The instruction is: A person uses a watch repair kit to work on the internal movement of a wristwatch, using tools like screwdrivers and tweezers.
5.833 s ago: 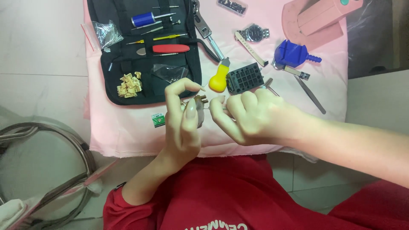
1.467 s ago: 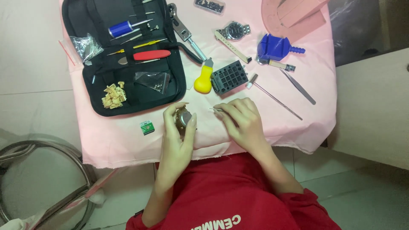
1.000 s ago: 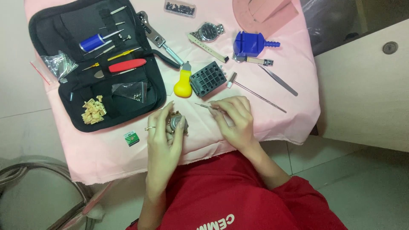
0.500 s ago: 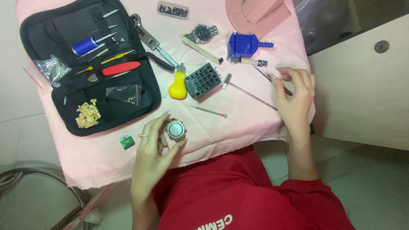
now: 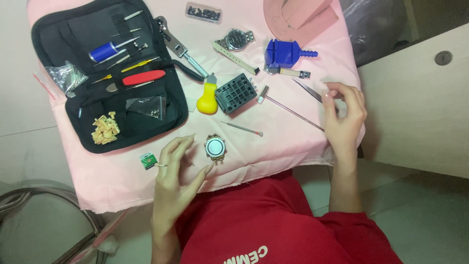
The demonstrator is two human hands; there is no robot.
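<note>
Now released, the watch case (image 5: 215,147) lies face-up near the table's front edge, lugs pointing front-to-back, beside my open left hand (image 5: 173,171), while my right hand (image 5: 343,115) pinches tweezers (image 5: 309,91) at the right edge.

The person wears a red short-sleeved top (image 5: 273,220) that fills the frame below the edge of the pink cloth (image 5: 273,146). White block lettering runs across the chest, only partly visible at the bottom margin. The fabric shows soft folds below the cloth hem. Both forearms are bare from the sleeves down. The left hand (image 5: 176,171) carries a thin ring on one finger. The right hand (image 5: 344,115) shows long, shaped fingernails. No watch or bracelet on either wrist.
</note>
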